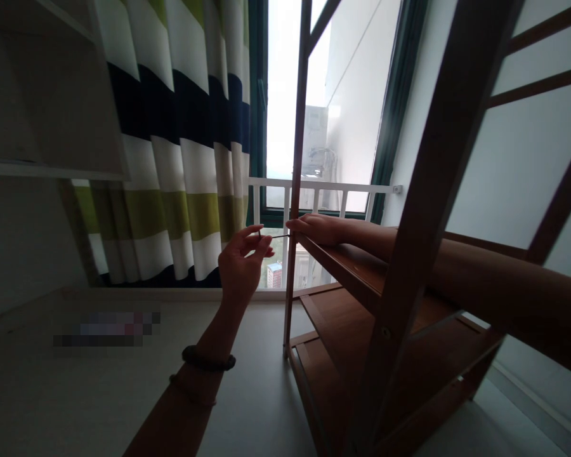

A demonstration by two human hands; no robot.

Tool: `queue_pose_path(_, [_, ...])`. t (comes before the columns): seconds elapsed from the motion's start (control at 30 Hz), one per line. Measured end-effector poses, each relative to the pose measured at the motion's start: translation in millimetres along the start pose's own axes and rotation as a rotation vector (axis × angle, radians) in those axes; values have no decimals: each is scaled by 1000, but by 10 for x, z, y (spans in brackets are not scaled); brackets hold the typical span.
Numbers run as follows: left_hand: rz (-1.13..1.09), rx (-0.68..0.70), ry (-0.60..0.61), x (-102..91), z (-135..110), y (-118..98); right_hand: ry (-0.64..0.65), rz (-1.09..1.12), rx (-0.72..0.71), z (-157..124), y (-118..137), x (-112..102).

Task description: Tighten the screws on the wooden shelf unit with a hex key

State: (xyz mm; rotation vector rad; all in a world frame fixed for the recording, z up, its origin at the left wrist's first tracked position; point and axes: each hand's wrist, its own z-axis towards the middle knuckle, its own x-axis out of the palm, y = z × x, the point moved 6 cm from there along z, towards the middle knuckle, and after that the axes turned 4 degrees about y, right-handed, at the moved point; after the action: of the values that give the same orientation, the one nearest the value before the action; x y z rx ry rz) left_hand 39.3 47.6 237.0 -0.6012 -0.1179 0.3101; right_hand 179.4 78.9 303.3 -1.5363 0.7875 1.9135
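While pinching thin dark rod (pixel 280 237) in left hand (pixel 242 261) against far left post (pixel 292 270) of brown rack (pixel 440 152), laying right hand (pixel 320 229) there; cannot tell how closed. Already upright, shelved; cannot tell remaining work.

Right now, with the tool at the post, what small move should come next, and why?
Probably a slight twist of the tool: the left hand pinches it, its far end appears to meet the post, and the right hand lies where post and shelf join.
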Motion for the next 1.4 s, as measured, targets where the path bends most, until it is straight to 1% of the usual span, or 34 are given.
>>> queue_pose_path(0.13, [0, 2, 0, 13, 6, 9, 4, -1, 14, 12, -19, 9])
queue_pose_path(0.33, [8, -2, 7, 34, 12, -43, 2, 28, 24, 24, -31, 20])
queue_pose_path(0.5, [-164, -126, 7, 61, 17, 66, 16, 44, 46, 9, -18, 11])
queue_pose_path(0.57, [-185, -147, -8, 57, 10, 104, 18, 24, 54, -2, -4, 0])
queue_pose_path(0.7, [-161, -125, -8, 32, -8, 119, 17, 1, 56, -13, 14, -11])
queue_pose_path(0.87, [-124, -142, -3, -8, -24, 135, 17, 37, 61, -6, -20, -1])
queue_pose_path(1.03, [-135, -132, 5, 28, -26, 129, -1, 51, 36, 3, -47, 0])
queue_pose_path(1.2, [-152, -133, -7, 42, -44, 124, -31, 56, 65, 16, -64, -8])
queue_pose_path(1.4, [-169, -138, -13, 17, -64, 138, 22, 29, 90, 5, -21, 3])
